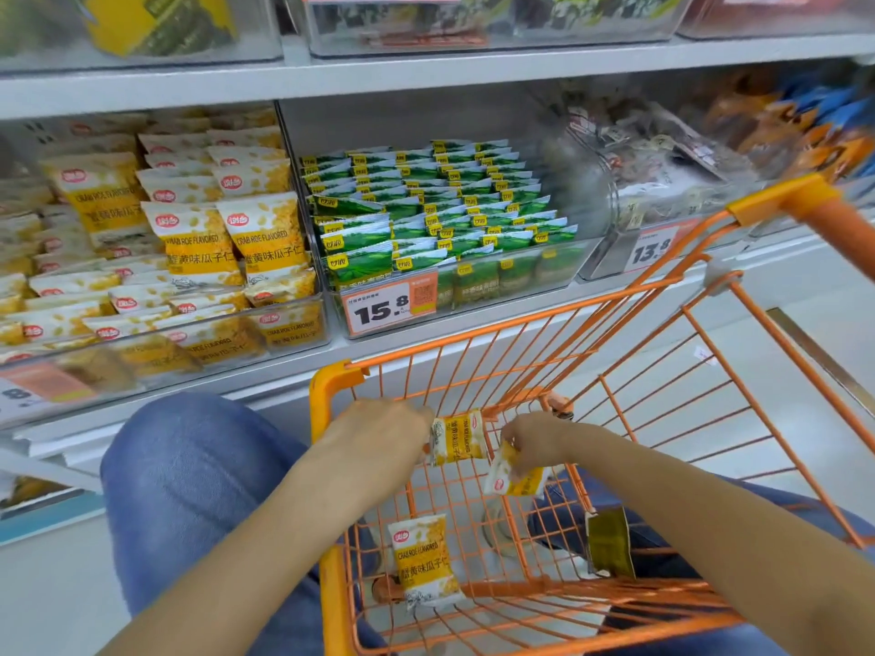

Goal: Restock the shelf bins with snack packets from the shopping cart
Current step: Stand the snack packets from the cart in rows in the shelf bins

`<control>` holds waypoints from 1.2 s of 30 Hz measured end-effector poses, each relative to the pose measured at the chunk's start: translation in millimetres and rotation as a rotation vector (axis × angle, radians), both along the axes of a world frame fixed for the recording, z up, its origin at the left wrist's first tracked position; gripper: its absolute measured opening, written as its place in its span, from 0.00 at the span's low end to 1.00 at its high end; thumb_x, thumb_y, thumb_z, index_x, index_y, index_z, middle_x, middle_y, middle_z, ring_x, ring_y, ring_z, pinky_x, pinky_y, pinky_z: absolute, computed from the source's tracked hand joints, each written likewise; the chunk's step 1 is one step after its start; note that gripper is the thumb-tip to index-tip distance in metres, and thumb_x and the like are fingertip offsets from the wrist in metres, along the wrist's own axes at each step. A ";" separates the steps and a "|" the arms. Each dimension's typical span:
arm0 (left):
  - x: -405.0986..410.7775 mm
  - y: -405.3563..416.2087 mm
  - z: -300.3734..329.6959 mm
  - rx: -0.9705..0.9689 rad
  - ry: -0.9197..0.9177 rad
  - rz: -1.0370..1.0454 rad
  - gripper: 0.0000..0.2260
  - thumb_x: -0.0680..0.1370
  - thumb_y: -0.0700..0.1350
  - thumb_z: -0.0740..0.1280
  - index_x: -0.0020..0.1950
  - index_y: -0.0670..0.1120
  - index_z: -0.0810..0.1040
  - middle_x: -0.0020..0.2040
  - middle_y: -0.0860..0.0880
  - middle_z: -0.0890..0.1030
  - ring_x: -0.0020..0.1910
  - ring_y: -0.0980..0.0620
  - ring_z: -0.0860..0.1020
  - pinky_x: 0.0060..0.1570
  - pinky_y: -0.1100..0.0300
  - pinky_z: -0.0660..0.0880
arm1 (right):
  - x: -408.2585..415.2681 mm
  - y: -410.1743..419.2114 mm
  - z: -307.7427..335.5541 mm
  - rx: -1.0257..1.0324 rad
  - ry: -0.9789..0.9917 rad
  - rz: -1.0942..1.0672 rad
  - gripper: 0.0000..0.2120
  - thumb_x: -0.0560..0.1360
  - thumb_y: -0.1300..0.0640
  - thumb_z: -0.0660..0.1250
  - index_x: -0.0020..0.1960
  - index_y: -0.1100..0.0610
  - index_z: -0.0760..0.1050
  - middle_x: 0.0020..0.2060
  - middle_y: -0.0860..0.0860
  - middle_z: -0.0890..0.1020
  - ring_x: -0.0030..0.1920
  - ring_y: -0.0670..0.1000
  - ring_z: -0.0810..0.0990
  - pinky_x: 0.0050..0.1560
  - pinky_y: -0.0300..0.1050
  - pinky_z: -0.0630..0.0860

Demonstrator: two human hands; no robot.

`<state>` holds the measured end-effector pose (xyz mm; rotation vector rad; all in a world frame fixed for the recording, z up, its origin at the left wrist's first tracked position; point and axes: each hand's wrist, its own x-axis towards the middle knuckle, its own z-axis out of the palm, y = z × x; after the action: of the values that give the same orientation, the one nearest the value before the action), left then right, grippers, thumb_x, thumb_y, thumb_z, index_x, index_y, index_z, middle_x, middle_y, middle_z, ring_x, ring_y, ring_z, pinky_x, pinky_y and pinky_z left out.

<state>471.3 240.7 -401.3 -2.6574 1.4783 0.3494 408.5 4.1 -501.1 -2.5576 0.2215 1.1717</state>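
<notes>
the white metal shelf (331, 82) spans the top of the view, carrying clear plastic bins. the left clear bin of yellow-and-white crab roe flavoured packets (293, 319) is heaped nearly to its rim; just beside it sits the clear bin of green packets (544, 272), packed in tight rows. below, the orange wire shopping cart (663, 371) stands against the shelf front, between the person's blue-jeaned knees (189, 475).

inside the cart, a loose yellow-and-white packet (426, 561) lies on the wire floor, and a dark olive packet (610, 544) leans at the right side.

the left hand (383, 433) is closed on one yellow-and-white packet (457, 437), pinched at its edge. the right hand (537, 440) grips another yellow packet (513, 478) by its top corner.

risk, as i judge it: both holds are light edge pinches, so a packet could slip back through on the lift. the yellow bin is already heaped, so added packets may slide off over its front wall.
</notes>
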 end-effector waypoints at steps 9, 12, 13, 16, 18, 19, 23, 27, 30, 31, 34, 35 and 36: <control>9.4 9.4 46.1 -0.831 0.809 0.405 0.18 0.73 0.59 0.65 0.61 0.57 0.75 0.60 0.60 0.78 0.57 0.65 0.76 0.58 0.66 0.73 | 20.0 25.4 133.7 0.711 -0.216 -0.305 0.09 0.73 0.57 0.72 0.39 0.57 0.73 0.28 0.44 0.76 0.32 0.42 0.78 0.37 0.35 0.76; 8.2 12.6 57.0 -0.992 1.031 0.519 0.20 0.68 0.57 0.68 0.58 0.53 0.77 0.51 0.57 0.82 0.51 0.63 0.79 0.47 0.68 0.75 | 29.3 49.8 166.5 0.879 -0.522 -0.385 0.08 0.71 0.57 0.72 0.37 0.57 0.74 0.28 0.47 0.78 0.30 0.43 0.76 0.34 0.33 0.74; 7.0 13.9 59.3 -1.024 1.062 0.540 0.19 0.68 0.55 0.72 0.57 0.53 0.77 0.49 0.55 0.84 0.49 0.60 0.81 0.46 0.66 0.76 | 33.4 60.0 173.0 0.922 -0.617 -0.416 0.08 0.68 0.57 0.72 0.36 0.57 0.74 0.27 0.49 0.78 0.30 0.44 0.77 0.34 0.34 0.74; 9.0 24.5 56.0 -1.140 0.980 0.597 0.19 0.66 0.49 0.78 0.54 0.53 0.78 0.48 0.52 0.85 0.47 0.54 0.83 0.48 0.59 0.80 | 49.4 85.7 179.1 0.989 -0.796 -0.472 0.11 0.63 0.55 0.73 0.35 0.59 0.73 0.29 0.54 0.81 0.31 0.47 0.79 0.34 0.39 0.78; 13.9 36.9 54.6 -1.196 0.954 0.639 0.16 0.66 0.45 0.77 0.52 0.52 0.80 0.46 0.53 0.85 0.45 0.56 0.83 0.46 0.60 0.79 | 60.7 100.0 183.1 0.975 -0.851 -0.458 0.13 0.61 0.54 0.73 0.35 0.61 0.73 0.30 0.57 0.80 0.30 0.48 0.79 0.33 0.39 0.77; 16.5 43.9 56.9 -1.200 0.971 0.656 0.14 0.67 0.44 0.77 0.51 0.51 0.80 0.45 0.53 0.85 0.44 0.56 0.82 0.47 0.61 0.79 | 66.7 106.2 185.4 0.965 -0.863 -0.443 0.13 0.61 0.53 0.74 0.34 0.61 0.73 0.29 0.58 0.80 0.29 0.47 0.79 0.32 0.38 0.77; 26.8 74.3 64.2 -1.153 1.017 0.677 0.10 0.67 0.46 0.77 0.47 0.51 0.82 0.44 0.55 0.85 0.44 0.59 0.81 0.45 0.64 0.78 | 89.6 130.4 192.6 0.951 -0.826 -0.349 0.14 0.59 0.51 0.75 0.34 0.60 0.74 0.28 0.59 0.80 0.30 0.51 0.78 0.33 0.45 0.77; 41.8 109.7 74.3 -1.147 0.885 0.725 0.08 0.73 0.41 0.71 0.52 0.47 0.81 0.44 0.56 0.85 0.45 0.62 0.81 0.43 0.70 0.74 | 109.4 157.6 199.1 0.868 -0.882 -0.259 0.15 0.63 0.50 0.75 0.37 0.60 0.76 0.31 0.56 0.79 0.31 0.49 0.76 0.34 0.46 0.73; 68.6 139.8 77.4 -1.189 0.638 0.830 0.07 0.72 0.38 0.73 0.48 0.48 0.82 0.43 0.54 0.85 0.42 0.60 0.81 0.41 0.68 0.75 | 118.0 169.4 189.9 0.578 -1.034 -0.128 0.08 0.71 0.48 0.73 0.46 0.51 0.78 0.40 0.45 0.82 0.41 0.43 0.79 0.43 0.41 0.76; 81.8 150.4 78.5 -1.223 0.546 0.886 0.07 0.72 0.40 0.74 0.48 0.48 0.82 0.43 0.52 0.85 0.42 0.58 0.80 0.38 0.66 0.75 | 119.0 170.2 183.5 0.388 -1.124 -0.066 0.10 0.73 0.48 0.70 0.52 0.50 0.78 0.46 0.45 0.81 0.48 0.44 0.78 0.47 0.44 0.75; 124.9 174.3 78.6 -1.353 0.362 1.023 0.22 0.68 0.48 0.78 0.58 0.42 0.79 0.52 0.45 0.83 0.52 0.49 0.81 0.46 0.55 0.79 | 116.8 169.2 160.0 0.056 -1.287 -0.014 0.17 0.77 0.50 0.65 0.64 0.54 0.73 0.61 0.51 0.76 0.61 0.53 0.73 0.52 0.50 0.74; 137.8 177.8 78.0 -1.380 0.328 1.056 0.27 0.67 0.49 0.78 0.62 0.40 0.76 0.54 0.43 0.82 0.54 0.48 0.81 0.51 0.52 0.79 | 115.2 169.8 152.1 0.030 -1.293 -0.017 0.19 0.77 0.50 0.64 0.66 0.56 0.71 0.64 0.52 0.74 0.63 0.55 0.73 0.52 0.51 0.75; 151.3 178.4 76.6 -1.392 0.306 1.082 0.29 0.68 0.49 0.78 0.64 0.38 0.74 0.56 0.43 0.82 0.54 0.47 0.81 0.54 0.52 0.78 | 113.8 170.3 144.0 0.015 -1.292 -0.012 0.21 0.77 0.51 0.65 0.67 0.58 0.71 0.67 0.54 0.72 0.64 0.57 0.72 0.53 0.51 0.76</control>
<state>622.5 419.0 -324.7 -4.4457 -0.1869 -0.4951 522.4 174.4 -357.1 -2.7084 -0.0895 -0.5979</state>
